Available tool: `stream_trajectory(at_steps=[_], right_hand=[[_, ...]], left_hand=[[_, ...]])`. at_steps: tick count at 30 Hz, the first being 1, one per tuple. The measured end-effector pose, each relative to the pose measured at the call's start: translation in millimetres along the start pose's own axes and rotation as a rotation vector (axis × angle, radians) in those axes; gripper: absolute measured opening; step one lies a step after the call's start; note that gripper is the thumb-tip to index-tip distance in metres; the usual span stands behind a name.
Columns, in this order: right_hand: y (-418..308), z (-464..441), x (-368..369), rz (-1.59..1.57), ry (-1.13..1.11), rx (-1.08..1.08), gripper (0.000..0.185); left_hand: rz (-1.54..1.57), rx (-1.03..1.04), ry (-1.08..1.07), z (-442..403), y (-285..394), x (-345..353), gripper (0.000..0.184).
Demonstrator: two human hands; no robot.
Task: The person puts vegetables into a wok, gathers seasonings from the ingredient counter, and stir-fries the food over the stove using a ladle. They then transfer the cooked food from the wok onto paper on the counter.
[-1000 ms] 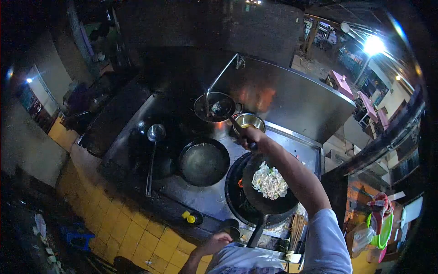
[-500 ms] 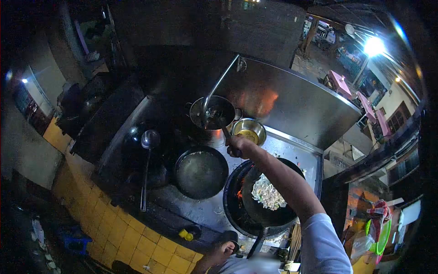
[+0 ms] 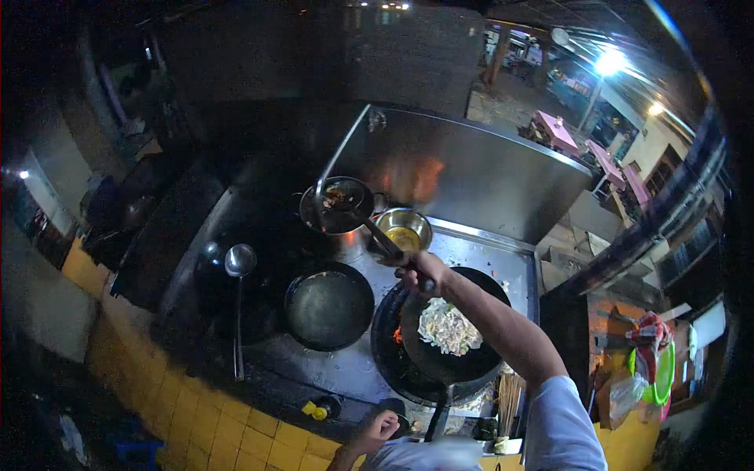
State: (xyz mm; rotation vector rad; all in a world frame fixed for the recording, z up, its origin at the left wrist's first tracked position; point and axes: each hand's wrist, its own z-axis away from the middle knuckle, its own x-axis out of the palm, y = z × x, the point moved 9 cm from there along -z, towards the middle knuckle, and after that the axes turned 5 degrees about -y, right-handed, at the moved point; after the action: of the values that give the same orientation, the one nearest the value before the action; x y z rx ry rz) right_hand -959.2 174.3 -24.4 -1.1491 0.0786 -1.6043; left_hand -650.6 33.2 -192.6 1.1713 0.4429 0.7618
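Note:
My right hand (image 3: pixel 420 272) is closed on the dark handle of a long utensil (image 3: pixel 381 238), whose far end is over the dark pot (image 3: pixel 339 206) at the back, under the tap (image 3: pixel 338 153). Below my right forearm, a wok (image 3: pixel 424 357) with pale shredded food (image 3: pixel 449 328) sits on a burner with an orange glow at its left. The wok's handle points toward my body. Low in the view, my left hand (image 3: pixel 383 425) is curled near a small dark bowl (image 3: pixel 395 407); what it holds, if anything, is too small to tell.
A second wok (image 3: pixel 330 306) stands to the left, with a long ladle (image 3: pixel 239 314) beyond it. A steel bowl (image 3: pixel 404 230) with yellowish liquid is beside the pot. Yellow-capped items (image 3: pixel 316 410) and a bundle of thin sticks (image 3: pixel 509 400) are along the near edge.
My right hand has moved back from above the food toward the pot, with the utensil's end now over it. The whole view has shifted somewhat. My left hand has curled in.

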Motion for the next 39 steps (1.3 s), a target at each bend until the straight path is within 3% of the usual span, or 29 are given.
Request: stream_trajectory(at_steps=[2, 3, 4, 6, 7, 10, 11, 12, 13, 15, 19, 22, 26, 27, 30, 31, 34, 35, 36, 39], right_hand=[[5.2, 50.9, -12.4, -0.025, 0.017, -0.075, 0.013], [8.3, 78.4, -20.2, -0.021, 0.073, -0.063, 0.011], [13.5, 108.3, -26.2, -0.021, 0.130, -0.046, 0.014], [29.2, 157.7, -18.8, -0.076, -0.053, -0.058, 0.025], [37.2, 186.3, -21.3, -0.018, 0.012, -0.087, 0.035], [93.1, 243.4, -53.7, 0.053, 0.075, -0.109, 0.036], [108.5, 268.5, -47.7, 0.007, 0.203, -0.093, 0.037], [125.1, 286.0, -47.5, -0.027, 0.226, -0.107, 0.036], [140.5, 301.1, -60.1, 0.001, 0.286, -0.103, 0.018], [176.7, 323.0, -78.2, -0.024, 0.417, -0.123, 0.006], [242.1, 332.4, -86.5, -0.065, 0.569, -0.147, 0.005], [267.6, 356.1, -118.9, -0.195, 0.526, -0.087, 0.007], [295.8, 342.2, -126.7, -0.171, 0.644, -0.219, 0.012], [289.1, 347.0, -122.5, 0.092, 0.691, -0.158, 0.026], [272.6, 364.8, -140.5, 0.795, 0.800, -0.280, 0.048], [266.8, 373.6, -139.1, 1.172, 0.881, -0.274, 0.061], [279.4, 374.9, -142.7, 1.385, 1.143, -0.190, 0.058], [288.1, 367.6, -141.5, 1.262, 1.159, -0.113, 0.055], [310.6, 347.2, -163.2, 1.293, 1.172, -0.210, 0.048], [301.5, 326.9, -145.3, 0.935, 0.835, -0.338, 0.034]], left_hand=[[0.027, -0.028, -0.016, -0.8, 6.2, 6.3, 0.026], [-0.075, 0.070, -0.011, -1.3, 17.5, 6.8, 0.025], [-0.090, 0.039, -0.036, 1.5, 17.2, 11.4, 0.025], [-0.127, -0.025, -0.094, 4.2, 28.2, 16.9, 0.025], [-0.192, 0.031, -0.152, 6.3, 34.7, 20.8, 0.025], [-0.331, 0.091, -0.197, 13.1, 60.6, 29.6, 0.025], [-0.275, 0.114, -0.182, 16.1, 65.2, 32.9, 0.025], [-0.216, 0.130, -0.162, 19.5, 69.3, 36.9, 0.026], [-0.307, 0.117, -0.196, 21.1, 84.6, 43.3, 0.026], [-0.417, 0.081, -0.232, 28.1, 92.4, 50.1, 0.026], [-0.455, 0.098, -0.200, 45.1, 90.5, 60.6, 0.026], [-0.475, 0.097, -0.162, 62.5, 94.6, 59.7, 0.025], [-0.294, 0.003, -0.093, 84.7, 67.3, 53.6, 0.025], [-0.271, 0.020, -0.093, 86.1, 57.8, 53.4, 0.026], [-0.273, -0.031, -0.053, 94.2, 53.8, 57.9, 0.025], [-0.324, -0.067, -0.042, 100.1, 58.1, 59.0, 0.023], [-0.400, -0.019, 0.018, 108.2, 59.0, 59.1, 0.031], [-0.377, -0.019, 0.048, 109.2, 52.8, 59.2, 0.030], [-0.337, -0.006, 0.060, 108.4, 49.1, 62.5, 0.030], [-0.259, 0.032, 0.072, 100.6, 44.1, 77.4, 0.029]])
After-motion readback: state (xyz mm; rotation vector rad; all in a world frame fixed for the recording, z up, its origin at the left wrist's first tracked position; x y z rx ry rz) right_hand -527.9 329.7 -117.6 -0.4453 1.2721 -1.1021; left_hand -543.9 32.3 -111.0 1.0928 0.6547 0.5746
